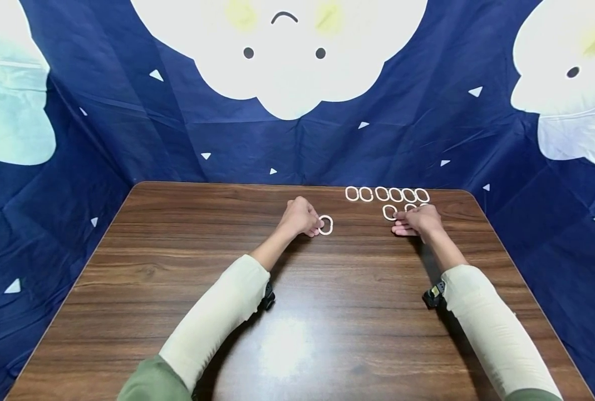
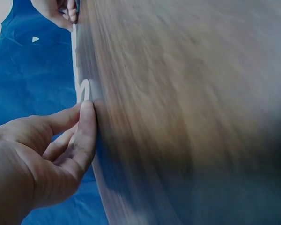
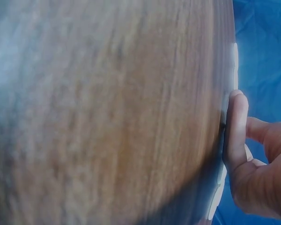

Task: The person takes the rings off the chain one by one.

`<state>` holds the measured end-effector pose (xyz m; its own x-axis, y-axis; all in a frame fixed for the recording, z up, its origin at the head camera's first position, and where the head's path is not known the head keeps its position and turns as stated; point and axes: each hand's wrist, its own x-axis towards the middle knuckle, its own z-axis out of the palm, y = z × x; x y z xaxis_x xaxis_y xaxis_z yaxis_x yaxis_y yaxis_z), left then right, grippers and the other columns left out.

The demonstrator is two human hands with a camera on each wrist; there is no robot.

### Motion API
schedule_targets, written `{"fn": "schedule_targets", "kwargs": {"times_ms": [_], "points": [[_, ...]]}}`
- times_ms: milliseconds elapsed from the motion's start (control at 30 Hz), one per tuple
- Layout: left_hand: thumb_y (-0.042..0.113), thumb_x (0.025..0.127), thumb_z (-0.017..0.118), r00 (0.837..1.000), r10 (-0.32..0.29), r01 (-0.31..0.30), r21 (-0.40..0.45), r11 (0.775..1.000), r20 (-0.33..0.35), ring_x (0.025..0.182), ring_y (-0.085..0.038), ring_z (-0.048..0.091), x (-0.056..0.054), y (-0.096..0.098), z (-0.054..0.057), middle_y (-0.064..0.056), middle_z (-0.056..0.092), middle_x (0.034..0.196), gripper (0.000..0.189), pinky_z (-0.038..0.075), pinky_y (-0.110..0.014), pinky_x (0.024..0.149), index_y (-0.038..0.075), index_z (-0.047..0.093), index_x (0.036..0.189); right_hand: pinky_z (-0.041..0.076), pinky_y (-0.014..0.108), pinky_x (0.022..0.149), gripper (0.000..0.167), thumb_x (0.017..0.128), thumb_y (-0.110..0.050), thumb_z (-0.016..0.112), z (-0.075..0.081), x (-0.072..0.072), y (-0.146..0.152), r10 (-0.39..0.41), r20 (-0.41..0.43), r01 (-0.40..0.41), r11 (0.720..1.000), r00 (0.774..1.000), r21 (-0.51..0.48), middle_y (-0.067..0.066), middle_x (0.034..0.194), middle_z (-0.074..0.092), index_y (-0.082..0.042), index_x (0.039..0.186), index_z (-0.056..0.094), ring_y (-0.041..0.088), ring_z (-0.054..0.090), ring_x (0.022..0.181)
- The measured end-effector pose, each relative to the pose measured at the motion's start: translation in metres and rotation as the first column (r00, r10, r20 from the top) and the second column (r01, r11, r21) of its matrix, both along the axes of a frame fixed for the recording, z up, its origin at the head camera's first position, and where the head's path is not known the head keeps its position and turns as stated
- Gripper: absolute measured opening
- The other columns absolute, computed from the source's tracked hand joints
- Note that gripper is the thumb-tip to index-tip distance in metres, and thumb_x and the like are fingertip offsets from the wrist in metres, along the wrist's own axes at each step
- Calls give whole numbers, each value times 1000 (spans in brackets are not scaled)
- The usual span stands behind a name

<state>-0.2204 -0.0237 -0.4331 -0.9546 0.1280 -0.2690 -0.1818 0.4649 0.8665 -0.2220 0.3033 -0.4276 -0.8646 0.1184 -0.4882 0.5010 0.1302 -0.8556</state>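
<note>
At the far middle of the table, my left hand [image 1: 302, 217] pinches a white oval ring [image 1: 331, 225] between thumb and fingertips. The left wrist view shows this ring [image 2: 85, 86] nearly edge-on beyond the left fingertips [image 2: 87, 110]. Farther right, my right hand [image 1: 417, 220] holds the right edge of another white oval ring [image 1: 384, 211] at its fingertips, its other fingers extended low over the table. Two more rings [image 1: 410, 206] lie partly hidden behind the right hand. In the right wrist view, a thin white edge [image 3: 235, 65] shows past the right fingertips [image 3: 238, 98].
A row of several white oval rings [image 1: 381, 194] lies along the far edge of the brown wooden table [image 1: 177, 278]. Behind it hangs a dark blue cloth [image 1: 127, 111] with white cloud shapes. A dark wrist camera [image 1: 433, 295] sits under the right forearm.
</note>
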Motion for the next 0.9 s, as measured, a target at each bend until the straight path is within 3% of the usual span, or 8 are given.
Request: {"fn": "schedule_targets", "kwargs": {"times_ms": [433,733,900], "points": [[-10,91,87,996,22,-30,95,995,81,47,-14,70,-14,46,-4,-19,77,64,7,63,-28,53,-10,79,90,65,24,61,20,109,-1,68,3,-3,8,-82,-3,82,997,997,2,6,58,75,-1,89,65,13,77,53],[-14,88,88,992,69,-91,206,974,110,44,-16,70,-14,74,-8,-30,78,74,10,63,-29,51,-12,78,87,65,23,62,20,110,-1,67,1,-6,12,-97,14,97,995,995,-23,8,58,75,-2,90,64,12,78,54],[-13,88,89,988,94,-123,255,959,125,45,-17,71,-13,86,-8,-28,78,72,12,63,-28,51,-12,77,87,66,24,63,19,110,-1,68,1,-7,13,-109,27,109,993,994,-32,9,58,76,-2,92,63,13,78,55]]}}
